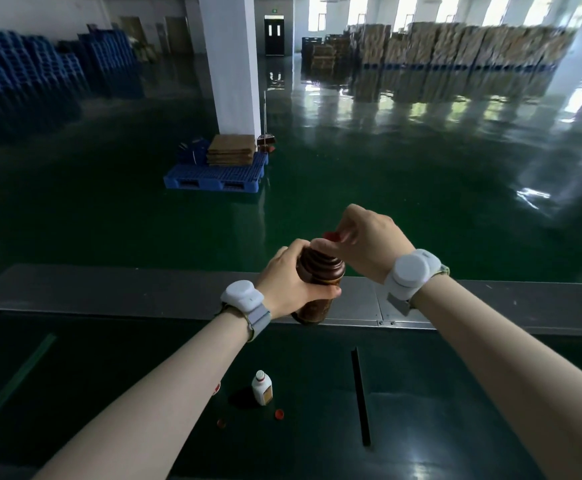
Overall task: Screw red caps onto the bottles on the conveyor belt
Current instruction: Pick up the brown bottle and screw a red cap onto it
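Note:
My left hand (291, 278) grips a brown ribbed bottle (320, 271) around its upper body and holds it lifted above the dark green conveyor belt (455, 393). My right hand (369, 240) pinches a red cap (331, 236) just above and behind the bottle's mouth; fingers hide most of the cap. A small white bottle (261, 388) without a cap stands on the belt below my arms. Two loose red caps (279, 414) (221, 423) lie on the belt near it, and a third red piece (216, 389) peeks out beside my left forearm.
A grey metal rail (490, 306) runs along the belt's far edge. A black strip (360, 396) crosses the belt at right. Beyond lies a glossy green floor with a blue pallet of cardboard (216, 171), a white pillar (234, 64) and stacked boxes (455, 43).

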Demonstrator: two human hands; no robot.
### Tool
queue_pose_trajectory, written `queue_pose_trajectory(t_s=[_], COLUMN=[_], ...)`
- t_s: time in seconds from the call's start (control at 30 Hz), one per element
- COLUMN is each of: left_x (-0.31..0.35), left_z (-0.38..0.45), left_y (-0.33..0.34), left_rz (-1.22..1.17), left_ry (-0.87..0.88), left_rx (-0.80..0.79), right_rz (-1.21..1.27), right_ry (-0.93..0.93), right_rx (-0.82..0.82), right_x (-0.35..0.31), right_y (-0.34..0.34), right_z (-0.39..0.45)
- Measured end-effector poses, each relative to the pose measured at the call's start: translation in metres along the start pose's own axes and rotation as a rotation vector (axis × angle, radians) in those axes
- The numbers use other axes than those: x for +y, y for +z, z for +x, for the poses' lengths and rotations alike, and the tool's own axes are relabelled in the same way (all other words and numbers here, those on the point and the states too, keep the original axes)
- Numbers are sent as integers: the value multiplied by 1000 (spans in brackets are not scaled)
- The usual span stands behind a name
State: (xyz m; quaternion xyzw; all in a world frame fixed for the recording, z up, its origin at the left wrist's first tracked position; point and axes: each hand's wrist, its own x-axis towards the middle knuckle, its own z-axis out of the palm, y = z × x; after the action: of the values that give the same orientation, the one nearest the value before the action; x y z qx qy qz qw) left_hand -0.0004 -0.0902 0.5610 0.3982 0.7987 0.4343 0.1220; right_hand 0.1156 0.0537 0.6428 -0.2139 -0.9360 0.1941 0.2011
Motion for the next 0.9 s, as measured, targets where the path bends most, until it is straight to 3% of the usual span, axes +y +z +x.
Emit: queue_pose_trajectory(t_s=[0.1, 0.2, 0.4, 0.57, 0.9], left_x=[3, 4, -2, -3, -2], left_z=[0, 1, 3, 9, 7], left_y=[7, 11, 24, 31, 69], left_rz=[-18, -17, 17, 12, 208], left_ry=[1, -4, -36, -72, -83], left_rx=[-4, -3, -15, -22, 182], right_rz=[31, 92, 26, 29, 51], right_ry=[-57, -105, -10, -51, 104], right_rx=[-52, 2, 41, 45, 146], right_x=[2, 7, 17, 27, 42], right_y=[5, 10, 16, 19, 41], right_z=[-11, -18, -15, -13, -5])
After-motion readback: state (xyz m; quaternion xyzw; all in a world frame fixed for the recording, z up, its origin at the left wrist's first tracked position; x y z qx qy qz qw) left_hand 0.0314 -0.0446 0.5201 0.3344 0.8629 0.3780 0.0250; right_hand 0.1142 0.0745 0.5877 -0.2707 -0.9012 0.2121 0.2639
